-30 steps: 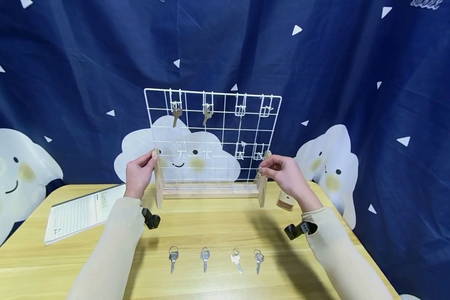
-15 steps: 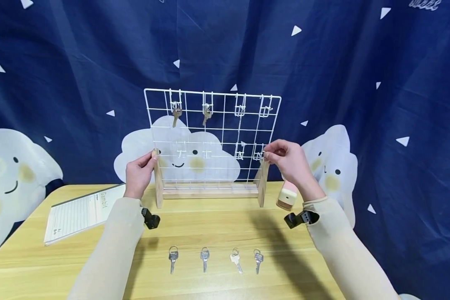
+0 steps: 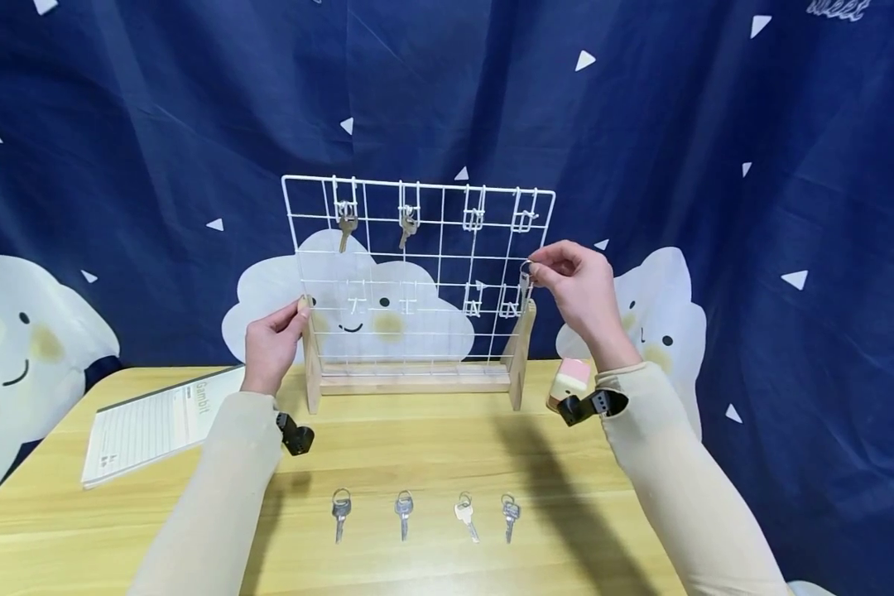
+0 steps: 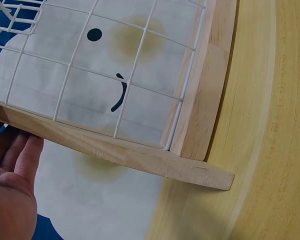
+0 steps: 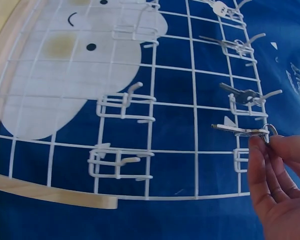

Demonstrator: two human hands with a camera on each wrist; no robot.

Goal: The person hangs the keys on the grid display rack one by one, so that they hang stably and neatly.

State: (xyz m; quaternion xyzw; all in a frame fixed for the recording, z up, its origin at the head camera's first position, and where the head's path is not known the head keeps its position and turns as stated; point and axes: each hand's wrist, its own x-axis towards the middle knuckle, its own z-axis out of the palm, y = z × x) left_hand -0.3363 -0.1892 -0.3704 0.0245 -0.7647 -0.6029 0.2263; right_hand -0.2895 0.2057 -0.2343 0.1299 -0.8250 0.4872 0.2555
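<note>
Notepad lies on the worktop, left of the wire rack. At the rack's left post, the left hand grips the wood near its top, thumb on one side, fingers on the other. Hanging keys occupy hooks in the rack's upper left. In front of the rack, four loose keys lie spaced in a row. At the rack's right edge, the right hand pinches the held key by its ring; contact between key and wire cannot be confirmed. A pink-and-cream object stands right of the rack.

Risks, as judged: the held key could drop in front of the rack if the narrow pinch on the ring slips. Its ring or blade could snag the rack's mesh if carried too close. A hard knock there could rock the rack and shake the hanging keys loose, more so should the left hand let go.

Held key: silver-toned metal, slim blade, round wire ring; no damage discernible at this resolution.
</note>
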